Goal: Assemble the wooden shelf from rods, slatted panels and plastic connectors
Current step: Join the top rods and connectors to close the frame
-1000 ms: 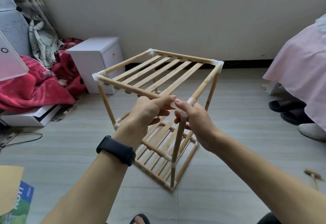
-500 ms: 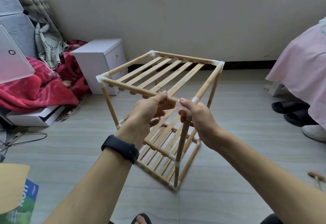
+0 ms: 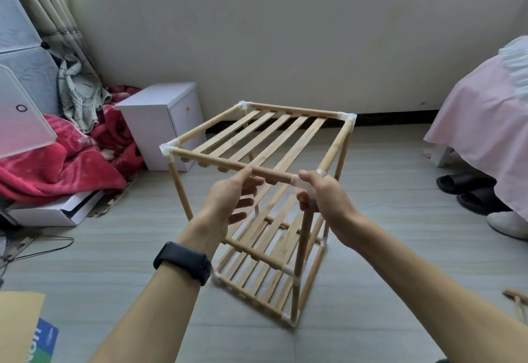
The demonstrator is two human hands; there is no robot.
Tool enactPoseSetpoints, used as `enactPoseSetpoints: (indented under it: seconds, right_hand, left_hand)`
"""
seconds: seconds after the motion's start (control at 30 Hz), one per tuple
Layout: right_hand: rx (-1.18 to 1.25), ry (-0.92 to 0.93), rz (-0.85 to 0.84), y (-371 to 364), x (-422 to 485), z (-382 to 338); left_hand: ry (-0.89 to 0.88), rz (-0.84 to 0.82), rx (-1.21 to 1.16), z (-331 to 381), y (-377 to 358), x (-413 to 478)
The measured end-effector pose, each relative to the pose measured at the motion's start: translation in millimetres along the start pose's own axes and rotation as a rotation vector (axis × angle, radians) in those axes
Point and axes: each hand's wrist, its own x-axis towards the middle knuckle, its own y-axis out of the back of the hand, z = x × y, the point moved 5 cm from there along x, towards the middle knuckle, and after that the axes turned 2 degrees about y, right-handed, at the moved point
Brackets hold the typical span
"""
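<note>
Wooden shelf (image 3: 274, 134) standing on the floor (image 3: 385, 191), just beside a white box (image 3: 160, 117) near the wall. Left hand (image 3: 228, 199) grasps the top front rod (image 3: 214, 162), thumb above and fingers curled beneath. Right hand (image 3: 323, 197) clasps the plastic connector (image 3: 298, 182) at the near right corner, atop the upright rod (image 3: 303, 237).

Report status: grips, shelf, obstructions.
Left grip pinching front top rod. Right grip wrapped on near-right corner connector. Shelf standing on floor, top slatted panel in place. Nothing blocking.
</note>
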Motion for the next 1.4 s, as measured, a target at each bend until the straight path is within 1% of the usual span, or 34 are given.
enactPoseSetpoints:
  seconds: [0.07,0.1,0.23,0.3,0.33,0.37,0.4,0.43,0.5,0.57,0.6,0.63,0.67,0.73,0.8,0.87,0.97,1.07,1.23,1.33,1.4]
  right_hand:
    - [-0.006,-0.010,0.026,17.4,4.4,-5.0]
    - [-0.006,-0.019,0.049,28.0,6.9,-7.3]
    - [0.047,-0.069,0.104,65.6,12.1,-6.5]
    - [0.058,-0.088,0.132,76.8,13.3,-1.4]
    - [0.089,-0.099,0.158,81.5,14.4,0.1]
    - [0.133,-0.110,0.185,85.7,15.9,0.1]
    - [0.175,-0.121,0.208,89.3,17.9,-0.7]
    - [0.206,-0.134,0.216,91.8,20.5,-2.2]
    - [0.244,-0.167,0.174,91.1,27.8,-4.0]
    - [0.230,-0.196,0.079,82.6,34.2,-3.9]
    - [0.205,-0.199,0.039,77.2,36.3,-3.8]
    - [0.192,-0.190,0.019,72.8,38.4,-3.8]
    - [0.195,-0.168,0.030,70.2,41.6,-3.9]
    - [0.170,-0.107,0.121,70.7,47.4,-5.6]
    - [0.055,-0.056,0.211,74.4,51.3,-9.2]
    - [-0.045,-0.031,0.233,74.5,53.8,-12.8]
    - [-0.156,-0.048,0.247,71.9,55.6,-13.8]
    - [-0.198,-0.059,0.289,68.8,56.3,-13.4]
    - [-0.228,-0.025,0.320,69.0,57.9,-17.9]
    - [-0.207,0.002,0.340,70.9,55.2,-20.8]
    - [-0.197,0.015,0.354,71.3,51.7,-20.9]
  left_hand:
    - [-0.054,0.101,0.069,-1.8,9.6,4.9]
    - [-0.109,0.165,0.126,-2.3,14.0,7.3]
    - [-0.444,0.456,0.366,14.8,24.3,8.0]
    - [-0.583,0.642,0.466,26.9,35.7,11.2]
    - [-0.609,0.749,0.516,32.3,45.3,15.2]
    - [-0.587,0.830,0.550,36.0,57.5,23.1]
    - [-0.509,0.862,0.563,37.7,70.4,32.8]
    - [-0.403,0.843,0.543,34.4,83.6,46.2]
    - [-0.196,0.679,0.402,20.3,101.2,71.0]
    - [-0.132,0.463,0.189,8.9,106.7,85.6]
    - [-0.134,0.407,0.122,5.1,108.5,87.7]
    - [-0.141,0.395,0.075,1.2,109.8,87.5]
    - [-0.150,0.409,0.041,-3.0,110.8,87.9]
    - [-0.164,0.481,-0.002,-13.2,110.8,87.4]
    - [-0.171,0.552,0.011,-20.7,107.4,82.6]
    - [-0.174,0.580,0.054,-24.7,106.7,81.4]
    - [-0.167,0.612,0.081,-27.0,109.4,82.0]
    - [-0.140,0.644,0.095,-29.3,109.4,80.4]
    - [-0.160,0.632,0.125,-27.2,108.0,74.9]
    - [-0.196,0.602,0.121,-23.2,102.5,70.9]
    - [-0.190,0.591,0.112,-22.9,101.6,67.8]
